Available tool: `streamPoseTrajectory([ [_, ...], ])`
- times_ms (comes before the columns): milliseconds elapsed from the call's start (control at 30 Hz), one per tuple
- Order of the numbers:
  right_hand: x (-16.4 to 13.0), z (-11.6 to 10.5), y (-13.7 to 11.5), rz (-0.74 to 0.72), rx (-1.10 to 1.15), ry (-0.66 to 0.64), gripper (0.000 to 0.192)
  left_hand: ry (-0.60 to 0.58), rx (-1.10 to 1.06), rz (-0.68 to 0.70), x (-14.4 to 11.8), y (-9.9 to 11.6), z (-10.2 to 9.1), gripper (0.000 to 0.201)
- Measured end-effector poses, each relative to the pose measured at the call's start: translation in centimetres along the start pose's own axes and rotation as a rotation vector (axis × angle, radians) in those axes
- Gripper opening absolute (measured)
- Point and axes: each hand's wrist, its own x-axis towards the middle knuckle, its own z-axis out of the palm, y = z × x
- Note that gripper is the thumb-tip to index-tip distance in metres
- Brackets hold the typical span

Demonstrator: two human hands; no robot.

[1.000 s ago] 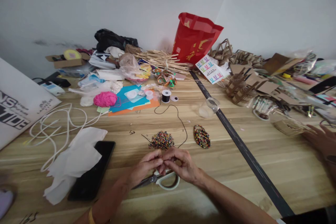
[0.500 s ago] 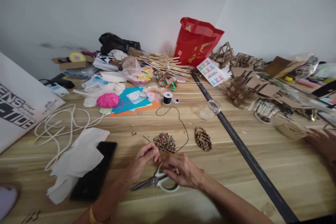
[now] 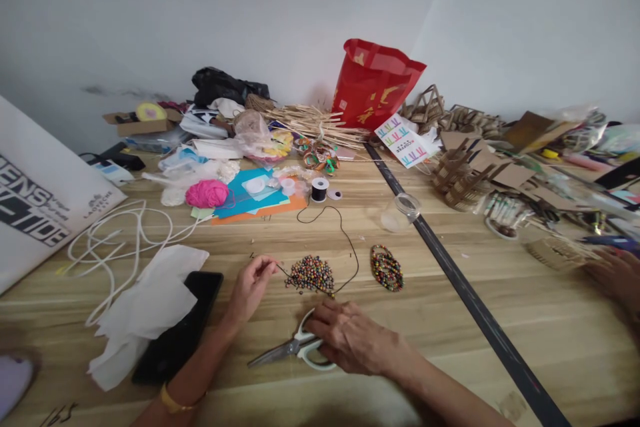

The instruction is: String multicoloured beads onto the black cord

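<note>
My left hand [image 3: 254, 285] pinches the end of a thin black cord [image 3: 356, 255] at the left of a heap of small multicoloured beads [image 3: 310, 273]. From there the cord passes by the beads and curves back to a spool of black cord [image 3: 320, 189]. My right hand [image 3: 353, 337] lies over the pale handles of a pair of scissors [image 3: 286, 351], its fingers curled at the loops and their tips partly hidden. The scissors lie on the table, blades pointing left. Right of the heap sits a coiled beaded bracelet [image 3: 387, 268].
A black phone [image 3: 210, 293] under white tissue [image 3: 145, 313] and a white cable [image 3: 170, 220] lie at left. A clear cup [image 3: 400, 212] stands beyond the bracelet. Behind are pink yarn [image 3: 206, 193] and a red bag [image 3: 375, 87]. Another person's hand [image 3: 615, 273] is at far right.
My left hand has moved left and up, away from my right hand, drawing the cord end with it. My right hand has lowered onto the scissors' handles, which have shifted slightly.
</note>
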Motion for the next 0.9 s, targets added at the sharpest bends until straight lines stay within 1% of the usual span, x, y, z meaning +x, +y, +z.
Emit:
streamPoseTrajectory([
  [67,0.0,0.2,-0.2,0.004,-0.031,-0.001,0.019,-0.004,0.113,0.040,0.2,-0.6,-0.2,0.017],
  [133,-0.1,0.2,-0.2,0.007,-0.029,-0.006,0.019,-0.017,0.234,0.138,0.3,-1.1,-0.4,0.017],
  [267,-0.4,-0.3,-0.1,0.017,0.031,-0.046,0.017,-0.065,0.478,0.339,0.4,-1.9,-0.3,0.026],
  [367,-0.6,-0.7,0.0,0.032,0.093,-0.103,0.020,-0.121,0.593,0.416,0.3,-2.3,0.0,0.027],
  [433,-0.7,-0.8,0.1,0.042,0.132,-0.125,0.024,-0.136,0.631,0.446,0.3,-2.3,0.2,0.025],
  [500,-0.6,-0.7,0.2,0.053,0.166,-0.118,0.025,-0.143,0.633,0.466,0.3,-2.1,0.3,0.022],
  [600,-0.4,-0.3,0.4,0.075,0.204,-0.095,0.021,-0.172,0.624,0.481,0.4,-1.7,0.3,0.017],
  [900,-0.2,-0.2,0.8,0.130,0.281,-0.024,0.012,-0.184,0.630,0.478,0.3,-1.7,0.2,0.019],
])
